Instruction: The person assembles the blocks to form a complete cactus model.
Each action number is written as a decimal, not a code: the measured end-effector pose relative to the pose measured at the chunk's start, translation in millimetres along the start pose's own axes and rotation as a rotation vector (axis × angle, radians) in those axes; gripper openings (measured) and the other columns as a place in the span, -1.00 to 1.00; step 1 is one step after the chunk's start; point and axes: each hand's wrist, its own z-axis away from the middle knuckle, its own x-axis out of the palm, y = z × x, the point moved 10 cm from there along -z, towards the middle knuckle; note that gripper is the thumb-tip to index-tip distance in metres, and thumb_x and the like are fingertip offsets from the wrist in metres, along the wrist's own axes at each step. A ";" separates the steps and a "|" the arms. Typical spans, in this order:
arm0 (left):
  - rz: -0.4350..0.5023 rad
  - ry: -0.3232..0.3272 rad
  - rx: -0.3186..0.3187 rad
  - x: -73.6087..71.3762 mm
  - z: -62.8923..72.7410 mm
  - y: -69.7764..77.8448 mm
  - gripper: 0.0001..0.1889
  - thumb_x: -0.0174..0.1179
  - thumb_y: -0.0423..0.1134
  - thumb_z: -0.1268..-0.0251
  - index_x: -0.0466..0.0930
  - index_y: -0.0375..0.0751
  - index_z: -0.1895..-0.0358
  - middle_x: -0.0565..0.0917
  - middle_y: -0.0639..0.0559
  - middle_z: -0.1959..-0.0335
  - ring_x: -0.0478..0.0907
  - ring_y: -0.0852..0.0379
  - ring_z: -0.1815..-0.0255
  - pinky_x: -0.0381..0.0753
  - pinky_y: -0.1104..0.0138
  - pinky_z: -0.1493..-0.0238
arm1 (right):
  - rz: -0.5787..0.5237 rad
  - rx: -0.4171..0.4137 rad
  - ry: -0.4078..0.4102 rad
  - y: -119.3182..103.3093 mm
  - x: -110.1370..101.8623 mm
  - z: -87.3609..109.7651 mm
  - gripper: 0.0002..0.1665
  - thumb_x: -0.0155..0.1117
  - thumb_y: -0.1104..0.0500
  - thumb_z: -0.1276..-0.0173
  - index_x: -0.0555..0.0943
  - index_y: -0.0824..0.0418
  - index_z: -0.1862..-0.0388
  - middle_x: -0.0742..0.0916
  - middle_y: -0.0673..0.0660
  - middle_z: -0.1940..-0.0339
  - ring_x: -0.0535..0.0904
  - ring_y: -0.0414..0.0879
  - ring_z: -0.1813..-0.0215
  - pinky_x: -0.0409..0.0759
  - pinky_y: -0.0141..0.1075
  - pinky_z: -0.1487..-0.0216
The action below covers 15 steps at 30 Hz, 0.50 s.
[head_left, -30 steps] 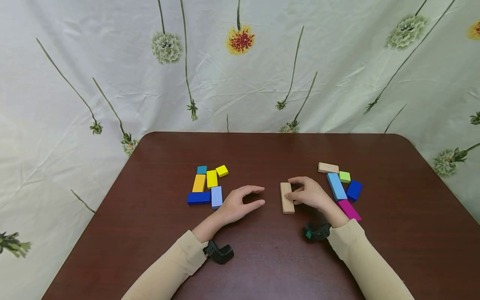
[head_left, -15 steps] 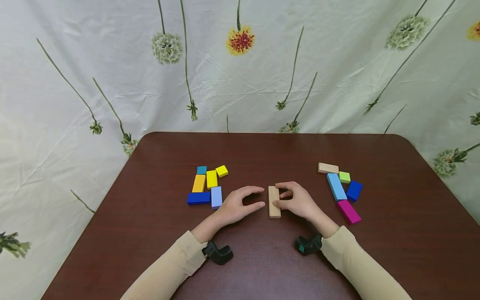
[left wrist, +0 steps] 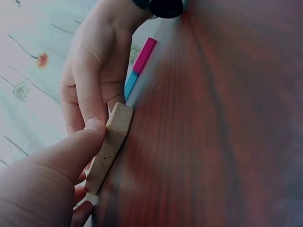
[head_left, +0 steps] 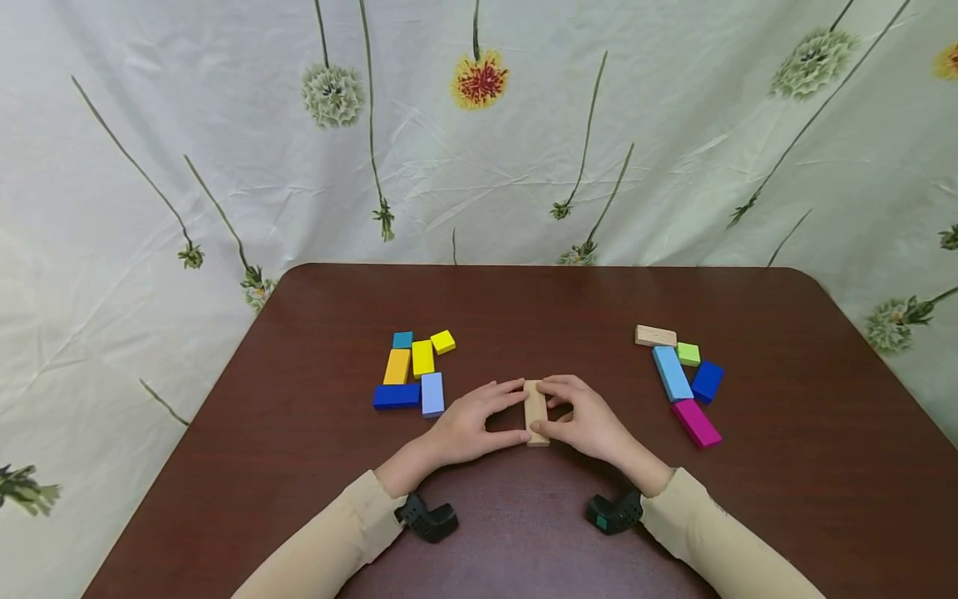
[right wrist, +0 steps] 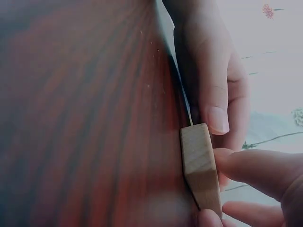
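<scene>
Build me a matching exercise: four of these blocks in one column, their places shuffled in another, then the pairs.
1. held block
2. magenta block
3. teal block
4. green block

A. just beyond the orange block
B. beside the sky-blue block's far end
C. between left hand and right hand
D. at the sky-blue block's near end

Pairs: 1-C, 2-D, 3-A, 4-B
</scene>
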 end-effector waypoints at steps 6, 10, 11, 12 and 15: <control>-0.031 -0.001 0.037 1.4 2.6 3.8 -0.36 0.11 0.19 -0.25 0.37 -0.04 -0.34 0.25 0.02 -0.41 0.15 0.01 -0.41 0.04 0.11 -0.39 | 0.015 -0.046 0.019 -5.2 -0.8 5.9 -0.41 0.45 0.13 -0.12 0.55 0.36 -0.11 0.54 0.20 -0.07 0.54 -0.01 0.08 0.59 -0.42 0.26; -0.027 -0.005 0.034 2.6 5.1 2.6 -0.36 0.08 0.22 -0.26 0.37 -0.01 -0.34 0.23 0.06 -0.41 0.12 0.05 -0.42 0.01 0.13 -0.40 | 0.028 -0.068 0.066 -6.1 0.6 11.1 -0.47 0.47 0.10 -0.10 0.62 0.28 -0.04 0.57 0.12 -0.02 0.55 -0.10 0.14 0.59 -0.44 0.28; -0.025 -0.006 0.030 2.9 5.9 1.9 -0.36 0.08 0.23 -0.25 0.37 0.00 -0.34 0.23 0.07 -0.41 0.12 0.05 -0.42 0.01 0.13 -0.40 | 0.035 -0.076 0.078 -6.1 1.3 12.5 -0.48 0.47 0.09 -0.10 0.63 0.26 -0.03 0.58 0.10 -0.01 0.56 -0.13 0.16 0.58 -0.44 0.28; -0.021 -0.008 0.026 3.2 7.0 1.5 -0.36 0.07 0.24 -0.25 0.37 0.01 -0.33 0.23 0.08 -0.42 0.10 0.05 -0.43 0.01 0.13 -0.40 | 0.038 -0.089 0.086 -6.7 2.0 14.1 -0.50 0.47 0.08 -0.10 0.64 0.25 -0.02 0.58 0.09 0.00 0.56 -0.15 0.18 0.59 -0.44 0.28; -0.007 -0.007 0.015 3.3 9.9 1.4 -0.36 0.08 0.24 -0.24 0.38 0.02 -0.33 0.22 0.09 -0.42 0.08 0.02 -0.44 0.04 0.09 -0.39 | 0.048 -0.133 0.091 -8.6 3.9 18.2 -0.52 0.46 0.06 -0.12 0.65 0.24 0.00 0.59 0.08 0.02 0.57 -0.19 0.23 0.59 -0.43 0.29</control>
